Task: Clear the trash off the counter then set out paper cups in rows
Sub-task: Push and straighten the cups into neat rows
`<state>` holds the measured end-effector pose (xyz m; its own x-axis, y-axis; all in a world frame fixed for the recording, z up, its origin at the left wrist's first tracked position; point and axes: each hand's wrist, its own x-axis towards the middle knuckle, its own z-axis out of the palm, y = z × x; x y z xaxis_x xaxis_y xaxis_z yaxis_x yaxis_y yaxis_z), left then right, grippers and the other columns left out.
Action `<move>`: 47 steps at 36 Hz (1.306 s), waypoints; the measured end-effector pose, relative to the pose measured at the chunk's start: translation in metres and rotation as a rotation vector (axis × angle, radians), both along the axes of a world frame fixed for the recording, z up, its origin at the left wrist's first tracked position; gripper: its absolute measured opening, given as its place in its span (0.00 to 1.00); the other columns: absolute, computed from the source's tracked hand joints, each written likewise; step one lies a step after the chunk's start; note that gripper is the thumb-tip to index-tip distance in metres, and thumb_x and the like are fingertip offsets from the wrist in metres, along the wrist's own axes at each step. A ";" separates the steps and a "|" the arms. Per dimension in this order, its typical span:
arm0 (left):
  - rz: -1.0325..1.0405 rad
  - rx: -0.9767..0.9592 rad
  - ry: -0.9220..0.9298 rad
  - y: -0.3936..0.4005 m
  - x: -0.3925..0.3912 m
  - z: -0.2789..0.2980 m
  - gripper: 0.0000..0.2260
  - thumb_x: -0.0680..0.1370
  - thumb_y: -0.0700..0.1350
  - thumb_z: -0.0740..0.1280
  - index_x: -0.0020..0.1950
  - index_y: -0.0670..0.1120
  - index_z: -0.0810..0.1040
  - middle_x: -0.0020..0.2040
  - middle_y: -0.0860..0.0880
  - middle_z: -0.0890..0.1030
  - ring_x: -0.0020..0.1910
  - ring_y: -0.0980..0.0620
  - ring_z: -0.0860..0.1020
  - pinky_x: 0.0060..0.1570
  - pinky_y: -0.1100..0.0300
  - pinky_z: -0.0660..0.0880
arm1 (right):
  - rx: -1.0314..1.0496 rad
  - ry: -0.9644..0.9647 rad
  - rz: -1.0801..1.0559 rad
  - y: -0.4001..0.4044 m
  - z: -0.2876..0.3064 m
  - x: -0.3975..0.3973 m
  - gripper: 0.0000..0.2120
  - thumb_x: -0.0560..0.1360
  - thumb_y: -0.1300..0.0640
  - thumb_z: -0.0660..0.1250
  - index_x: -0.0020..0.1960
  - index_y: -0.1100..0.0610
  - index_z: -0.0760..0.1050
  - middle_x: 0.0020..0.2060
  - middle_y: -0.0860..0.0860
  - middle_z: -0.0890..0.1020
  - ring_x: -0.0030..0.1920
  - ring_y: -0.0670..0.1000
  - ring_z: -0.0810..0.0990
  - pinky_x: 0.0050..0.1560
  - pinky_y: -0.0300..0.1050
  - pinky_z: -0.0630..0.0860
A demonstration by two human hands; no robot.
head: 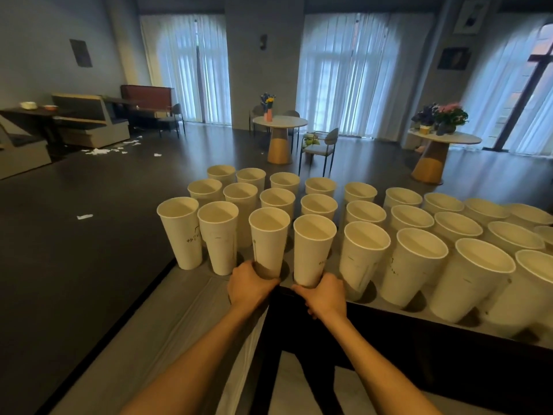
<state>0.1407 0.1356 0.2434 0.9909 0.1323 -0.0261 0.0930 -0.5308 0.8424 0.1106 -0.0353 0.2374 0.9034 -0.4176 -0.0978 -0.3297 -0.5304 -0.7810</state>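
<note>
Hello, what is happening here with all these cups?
A person is setting out white paper cups in rows on a grey counter. The left hand grips the base of one cup in the nearest row, and the right hand grips the base of the cup beside it. About three rows already stand upright and empty. No trash shows on the counter, though paper scraps lie on the floor.

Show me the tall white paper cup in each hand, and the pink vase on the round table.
Tall white paper cup in left hand [268, 235], head view, side wall.
Tall white paper cup in right hand [312, 250], head view, side wall.
Pink vase [269, 115], head view, body.
</note>
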 end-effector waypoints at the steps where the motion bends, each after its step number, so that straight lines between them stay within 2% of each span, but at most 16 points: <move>1: 0.000 -0.004 0.013 0.001 0.000 -0.001 0.33 0.56 0.61 0.78 0.58 0.51 0.80 0.50 0.51 0.84 0.50 0.49 0.84 0.51 0.46 0.84 | -0.012 -0.025 0.013 -0.003 -0.008 0.001 0.34 0.55 0.33 0.76 0.53 0.53 0.78 0.36 0.51 0.85 0.31 0.51 0.84 0.26 0.49 0.82; 5: 0.030 0.010 0.021 0.004 -0.007 0.001 0.34 0.58 0.54 0.83 0.60 0.46 0.77 0.53 0.49 0.82 0.53 0.48 0.82 0.54 0.47 0.83 | -0.004 -0.084 0.029 -0.015 -0.028 -0.008 0.42 0.51 0.27 0.71 0.58 0.50 0.76 0.39 0.49 0.85 0.36 0.51 0.85 0.30 0.50 0.83; 8: 0.017 0.028 -0.012 0.004 -0.026 0.011 0.30 0.63 0.46 0.84 0.59 0.45 0.73 0.51 0.50 0.77 0.51 0.51 0.78 0.46 0.59 0.78 | 0.004 -0.125 0.021 -0.021 -0.020 -0.032 0.49 0.53 0.26 0.71 0.66 0.53 0.73 0.46 0.51 0.86 0.42 0.52 0.86 0.38 0.51 0.85; 11: -0.003 0.025 -0.059 -0.002 -0.049 0.012 0.20 0.68 0.41 0.80 0.52 0.46 0.72 0.46 0.50 0.79 0.46 0.51 0.80 0.39 0.62 0.75 | -0.054 -0.142 0.017 -0.034 -0.013 -0.058 0.29 0.61 0.32 0.75 0.54 0.49 0.81 0.36 0.46 0.85 0.37 0.46 0.85 0.41 0.49 0.84; 13: -0.028 0.015 -0.086 -0.014 -0.067 0.015 0.14 0.72 0.42 0.78 0.50 0.47 0.75 0.41 0.49 0.80 0.40 0.52 0.80 0.36 0.64 0.72 | -0.107 -0.191 0.009 -0.046 -0.006 -0.076 0.20 0.64 0.34 0.74 0.45 0.48 0.83 0.29 0.43 0.83 0.32 0.41 0.82 0.40 0.45 0.83; 18: -0.083 0.039 -0.200 -0.070 -0.106 0.022 0.09 0.72 0.50 0.78 0.47 0.51 0.80 0.33 0.52 0.81 0.32 0.58 0.79 0.33 0.66 0.75 | -0.167 -0.291 -0.106 -0.089 -0.001 -0.112 0.14 0.66 0.39 0.76 0.42 0.48 0.80 0.28 0.43 0.80 0.31 0.40 0.79 0.37 0.42 0.80; 21: -0.173 0.064 -0.141 -0.104 -0.112 0.016 0.21 0.71 0.56 0.78 0.59 0.50 0.81 0.34 0.53 0.82 0.35 0.60 0.81 0.44 0.59 0.83 | -0.180 -0.286 -0.177 -0.110 -0.004 -0.127 0.16 0.67 0.40 0.76 0.47 0.49 0.78 0.29 0.43 0.80 0.32 0.40 0.79 0.38 0.44 0.80; 24: -0.191 0.072 -0.075 -0.128 -0.110 0.007 0.36 0.69 0.61 0.78 0.72 0.46 0.74 0.40 0.53 0.84 0.43 0.57 0.83 0.53 0.54 0.83 | -0.152 -0.272 -0.253 -0.127 -0.004 -0.138 0.22 0.68 0.41 0.76 0.55 0.52 0.78 0.29 0.44 0.80 0.34 0.40 0.79 0.43 0.46 0.81; 26: -0.182 0.074 -0.041 -0.140 -0.104 0.001 0.42 0.67 0.64 0.77 0.75 0.45 0.70 0.46 0.50 0.85 0.50 0.52 0.84 0.57 0.50 0.82 | -0.116 -0.216 -0.279 -0.137 -0.003 -0.137 0.31 0.68 0.40 0.76 0.64 0.55 0.75 0.31 0.45 0.81 0.37 0.42 0.81 0.48 0.46 0.81; 29: -0.148 0.057 -0.013 -0.150 -0.093 -0.005 0.52 0.59 0.74 0.70 0.76 0.45 0.68 0.54 0.47 0.85 0.55 0.48 0.84 0.58 0.47 0.82 | -0.051 -0.084 -0.303 -0.148 -0.008 -0.122 0.56 0.54 0.22 0.69 0.72 0.54 0.66 0.42 0.49 0.85 0.44 0.51 0.85 0.49 0.51 0.83; 31: -0.119 0.041 -0.010 -0.155 -0.081 -0.014 0.56 0.55 0.76 0.65 0.76 0.46 0.67 0.56 0.46 0.85 0.53 0.47 0.85 0.55 0.46 0.83 | -0.024 -0.046 -0.317 -0.163 -0.031 -0.099 0.65 0.45 0.15 0.62 0.73 0.52 0.62 0.48 0.51 0.85 0.46 0.54 0.86 0.44 0.54 0.84; 34: -0.111 0.043 -0.010 -0.161 -0.076 -0.007 0.52 0.58 0.73 0.71 0.75 0.47 0.67 0.61 0.44 0.83 0.55 0.44 0.85 0.53 0.44 0.83 | -0.001 -0.038 -0.317 -0.164 -0.024 -0.083 0.60 0.46 0.20 0.66 0.69 0.52 0.65 0.46 0.52 0.85 0.43 0.55 0.86 0.40 0.55 0.84; 37: -0.116 0.075 -0.018 -0.168 -0.077 0.008 0.42 0.66 0.62 0.79 0.74 0.46 0.69 0.67 0.44 0.80 0.65 0.42 0.79 0.60 0.45 0.80 | 0.000 -0.015 -0.295 -0.152 0.006 -0.084 0.46 0.50 0.26 0.74 0.59 0.52 0.70 0.38 0.51 0.84 0.32 0.50 0.85 0.29 0.48 0.83; 39: -0.123 0.065 -0.010 -0.170 -0.073 0.010 0.39 0.66 0.60 0.80 0.72 0.46 0.71 0.67 0.45 0.80 0.66 0.43 0.78 0.61 0.46 0.79 | 0.023 0.008 -0.284 -0.148 0.019 -0.082 0.36 0.57 0.35 0.79 0.54 0.54 0.71 0.32 0.51 0.84 0.25 0.47 0.82 0.23 0.42 0.78; 43: -0.149 0.062 -0.001 -0.169 -0.063 0.004 0.38 0.62 0.62 0.81 0.67 0.50 0.73 0.63 0.47 0.82 0.59 0.45 0.83 0.53 0.45 0.83 | 0.035 0.014 -0.283 -0.149 0.019 -0.077 0.29 0.61 0.40 0.80 0.54 0.53 0.73 0.31 0.50 0.83 0.24 0.46 0.81 0.28 0.46 0.82; 47: -0.175 0.071 0.008 -0.168 -0.051 -0.009 0.38 0.57 0.67 0.76 0.63 0.52 0.74 0.60 0.49 0.82 0.42 0.48 0.86 0.43 0.47 0.85 | 0.029 0.012 -0.279 -0.155 0.011 -0.074 0.28 0.63 0.42 0.80 0.57 0.52 0.75 0.37 0.50 0.84 0.25 0.44 0.82 0.32 0.46 0.83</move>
<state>0.0897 -0.0320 0.2339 0.9987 -0.0398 -0.0310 0.0011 -0.5978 0.8016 0.0366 -0.1907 0.2485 0.7528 -0.6466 -0.1237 -0.4693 -0.3953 -0.7896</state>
